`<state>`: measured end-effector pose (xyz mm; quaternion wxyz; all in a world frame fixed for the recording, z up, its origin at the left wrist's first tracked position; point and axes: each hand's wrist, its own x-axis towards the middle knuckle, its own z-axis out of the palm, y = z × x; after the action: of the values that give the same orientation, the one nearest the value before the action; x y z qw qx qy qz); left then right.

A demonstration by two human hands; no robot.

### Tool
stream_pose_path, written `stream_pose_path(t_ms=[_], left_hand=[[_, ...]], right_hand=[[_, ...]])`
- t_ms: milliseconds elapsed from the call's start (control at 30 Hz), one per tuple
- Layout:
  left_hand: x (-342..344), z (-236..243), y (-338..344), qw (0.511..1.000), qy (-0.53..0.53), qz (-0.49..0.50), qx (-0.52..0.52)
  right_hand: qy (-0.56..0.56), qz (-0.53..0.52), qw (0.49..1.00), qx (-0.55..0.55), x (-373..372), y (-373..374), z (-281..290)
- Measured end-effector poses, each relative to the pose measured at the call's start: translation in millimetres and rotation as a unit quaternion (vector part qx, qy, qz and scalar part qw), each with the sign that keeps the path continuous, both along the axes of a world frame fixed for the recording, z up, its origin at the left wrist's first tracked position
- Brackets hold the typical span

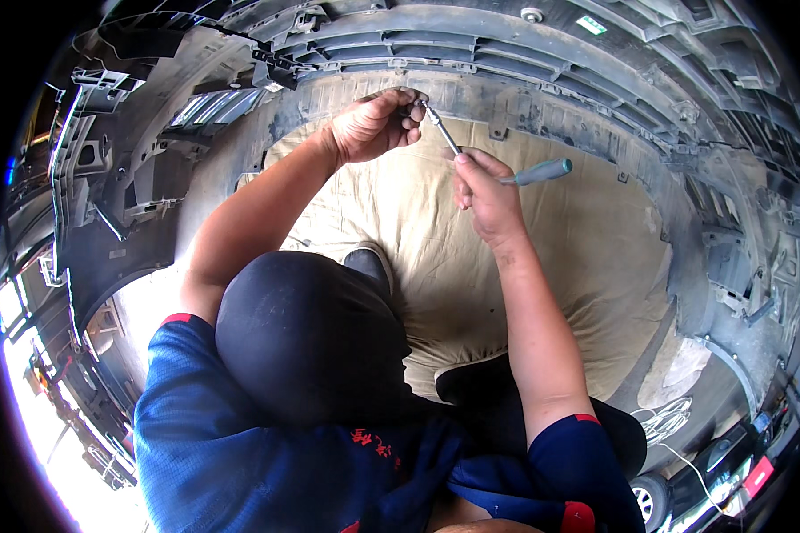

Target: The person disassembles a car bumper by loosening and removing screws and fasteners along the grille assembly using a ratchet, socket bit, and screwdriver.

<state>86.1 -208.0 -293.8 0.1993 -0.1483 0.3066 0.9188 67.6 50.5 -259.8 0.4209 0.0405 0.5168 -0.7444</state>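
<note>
The curved inner side of a dusty grey car bumper arches ahead of me. My left hand is at its lower edge, fingers curled together by the tip of a metal rod; anything pinched in them is hidden. My right hand grips this slim metal rod, which slants up and left toward the left fingertips. A grey screwdriver-like handle with a teal end juts rightward from the same hand. Whether rod and handle are one tool, I cannot tell.
A beige cloth covers the floor under my arms. My dark-clad knee rises at the left centre, with a dark shoe beyond it. Dark plastic car parts stand at the left. At the lower right lie a coiled white cable and a wheel.
</note>
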Motion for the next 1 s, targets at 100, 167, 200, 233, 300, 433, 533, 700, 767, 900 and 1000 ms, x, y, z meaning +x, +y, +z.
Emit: stream_pose_path(t_ms=[100, 167, 200, 233, 300, 433, 533, 700, 767, 900, 1000], left_hand=[[2, -2, -1, 1.000, 0.006, -0.002, 0.005], [1, -3, -1, 1.000, 0.008, -0.002, 0.008], [1, -4, 0, 1.000, 0.010, -0.003, 0.011], [1, -4, 0, 1.000, 0.012, -0.003, 0.012], [1, -5, 1, 1.000, 0.006, 0.001, -0.006], [2, -2, 4, 0.999, -0.019, 0.017, -0.040], [-3, 4, 13, 0.996, -0.030, 0.029, -0.077], [-6, 20, 28, 0.974, -0.069, 0.077, -0.203], [-7, 16, 25, 0.975, -0.066, 0.067, -0.202], [-16, 14, 21, 0.966, -0.075, 0.004, -0.249], [-22, 8, 16, 0.970, -0.085, -0.020, -0.229]], right_hand=[[0.009, 0.007, 1.000, 0.007, -2, 0, 3], [0.018, 0.011, 1.000, 0.017, -2, -1, 3], [0.021, 0.012, 1.000, 0.018, -2, -1, 2], [0.025, 0.013, 0.999, 0.019, -2, 0, 2], [0.035, 0.015, 0.999, 0.033, -1, 0, -1], [0.089, 0.031, 0.992, 0.078, 1, 0, -3], [0.287, 0.029, 0.938, 0.192, 2, -2, -8], [0.355, 0.045, 0.895, 0.266, 2, -12, 18], [0.371, 0.053, 0.882, 0.287, 2, -12, 19], [0.558, 0.014, 0.761, 0.329, 4, -12, 1], [0.474, 0.018, 0.826, 0.304, 10, -16, 2]])
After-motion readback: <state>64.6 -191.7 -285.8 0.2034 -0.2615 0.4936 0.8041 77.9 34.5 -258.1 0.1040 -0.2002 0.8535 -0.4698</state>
